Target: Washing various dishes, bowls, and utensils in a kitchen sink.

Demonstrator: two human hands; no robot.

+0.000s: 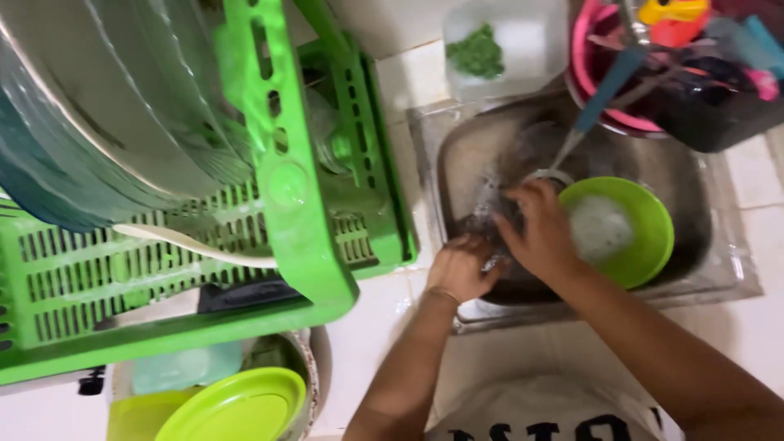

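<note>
In the sink (pixel 719 245), your left hand (pixel 461 268) & right hand (pixel 539 233) are together, probably clamping something blurred under water, beside green bowl (pixel 645 237).

— How are the arms placed?
— Both bare forearms reach forward and converge. The left hand (pixel 463 267) is curled, knuckles up.
— And the other?
— The right hand (pixel 539 231) lies just above it, fingers bent and pressed downward, wrist angled inward.
</note>
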